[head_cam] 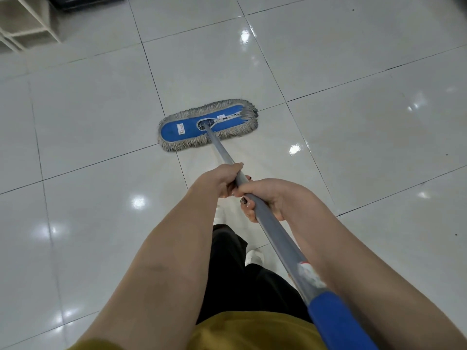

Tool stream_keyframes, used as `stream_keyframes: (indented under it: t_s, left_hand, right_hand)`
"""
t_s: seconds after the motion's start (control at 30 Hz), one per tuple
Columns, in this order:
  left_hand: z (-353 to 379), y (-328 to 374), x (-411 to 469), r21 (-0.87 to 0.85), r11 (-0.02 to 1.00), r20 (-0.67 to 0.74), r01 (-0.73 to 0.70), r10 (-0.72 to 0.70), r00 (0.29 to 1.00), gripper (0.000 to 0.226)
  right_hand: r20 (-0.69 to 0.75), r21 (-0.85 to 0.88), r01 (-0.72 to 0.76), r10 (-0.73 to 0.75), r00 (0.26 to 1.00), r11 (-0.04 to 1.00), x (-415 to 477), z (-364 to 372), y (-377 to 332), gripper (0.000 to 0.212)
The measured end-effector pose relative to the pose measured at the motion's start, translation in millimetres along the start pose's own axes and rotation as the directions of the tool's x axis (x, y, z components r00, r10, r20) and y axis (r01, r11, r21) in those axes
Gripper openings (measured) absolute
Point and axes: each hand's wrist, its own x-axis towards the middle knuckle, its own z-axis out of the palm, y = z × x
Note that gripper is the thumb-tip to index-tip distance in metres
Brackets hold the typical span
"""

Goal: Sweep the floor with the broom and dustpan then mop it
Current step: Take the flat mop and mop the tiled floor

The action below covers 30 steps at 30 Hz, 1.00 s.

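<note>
A flat mop lies on the glossy white tiled floor (353, 137), its blue head (177, 128) fringed with grey strands. The grey mop handle (222, 150) slants back toward me and ends in a blue grip (336, 322) at the lower right. My left hand (219, 179) is wrapped around the handle, farther down the pole. Just behind it, my right hand (275, 198) is closed on the same handle. No broom or dustpan is in view.
A pale open shelf unit (27, 24) stands at the far left, beside a dark object (86, 1) at the top edge. My black trousers and a white shoe (254, 257) show below my arms. Tiles stretch out on all sides.
</note>
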Motion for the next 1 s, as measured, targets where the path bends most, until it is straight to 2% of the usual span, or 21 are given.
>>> stream_keyframes:
  t_s: [0.23,0.4,0.53,0.7,0.83,1.0]
  left_hand:
    - [-23.7,64.1,30.6,-0.01,0.999,0.015,-0.041,0.041,0.999,0.032]
    - [-65.6,135.9,57.9,-0.022,0.999,0.028,-0.044,0.045,0.999,0.032]
    - [-108.2,205.0,83.0,-0.053,0.996,0.002,-0.068,0.069,0.998,0.032]
    - [-165.6,292.0,111.5,-0.01,0.999,-0.044,-0.049,0.049,0.998,0.036]
    - [-195.2,350.2,133.5,0.068,0.996,-0.076,-0.05,0.055,0.996,0.036]
    - [-215.8,401.0,165.7,0.043,0.995,-0.125,-0.092,0.097,0.987,0.033]
  right_hand:
    - [-0.011,0.023,-0.034,0.035,0.999,0.999,23.1,3.9,-70.2,0.022]
    - [-0.015,0.02,-0.007,0.008,1.0,1.0,56.3,24.6,-147.5,0.019]
    - [-0.024,0.019,0.0,0.001,1.0,1.0,89.8,49.5,-223.3,0.02]
    - [-0.019,0.076,0.007,-0.006,1.0,0.997,135.7,85.0,-314.9,0.019]
    - [0.021,0.128,0.024,-0.027,0.999,0.992,171.3,98.6,-373.6,0.02]
    - [0.021,0.173,0.048,-0.053,0.998,0.984,199.1,103.7,-431.6,0.023]
